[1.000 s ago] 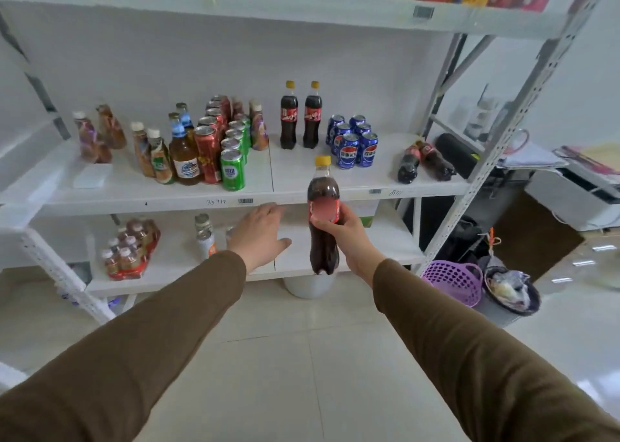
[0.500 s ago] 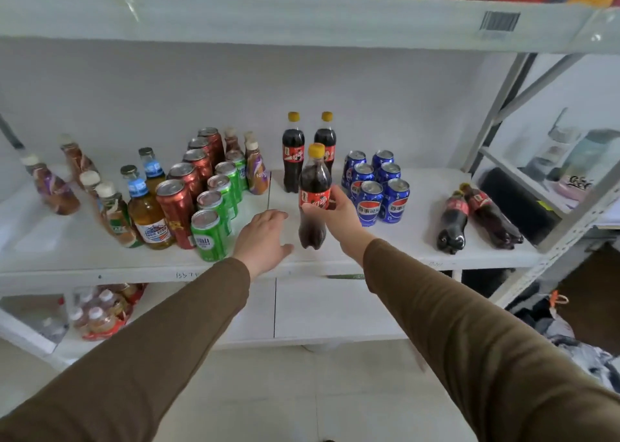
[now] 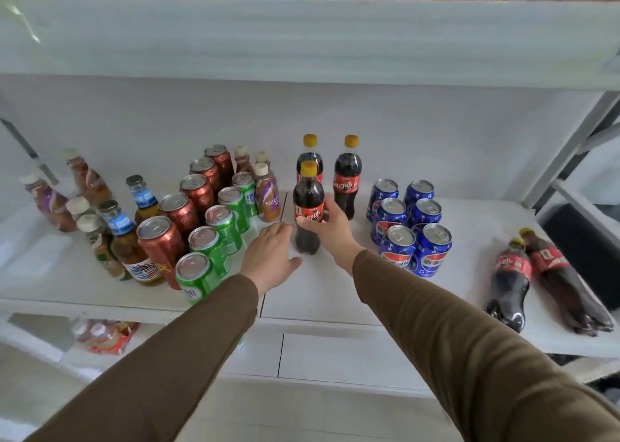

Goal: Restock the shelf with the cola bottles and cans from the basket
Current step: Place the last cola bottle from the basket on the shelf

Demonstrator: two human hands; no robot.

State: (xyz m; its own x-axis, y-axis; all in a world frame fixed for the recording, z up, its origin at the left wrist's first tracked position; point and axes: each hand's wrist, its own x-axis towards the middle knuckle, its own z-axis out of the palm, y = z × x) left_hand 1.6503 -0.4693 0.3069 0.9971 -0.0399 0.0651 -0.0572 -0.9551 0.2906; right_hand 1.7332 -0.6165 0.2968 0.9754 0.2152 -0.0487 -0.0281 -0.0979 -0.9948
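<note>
Two arms in brown sleeves reach over a white shelf (image 3: 318, 300); the left hand (image 3: 270, 257) hovers palm down with relaxed, spread fingers and holds nothing, while just to its right the right hand (image 3: 327, 222) wraps its fingers round the red label of an upright cola bottle (image 3: 308, 213) with a yellow cap, whose base is at the shelf surface. Left of the left hand stand rows of green cans (image 3: 214, 240) and red cans (image 3: 181, 211). Right of the right hand stand six blue Pepsi cans (image 3: 407, 227), farther right lie two cola bottles on their sides (image 3: 536, 274), and behind the gripped bottle stand two more upright cola bottles (image 3: 347, 176).
</note>
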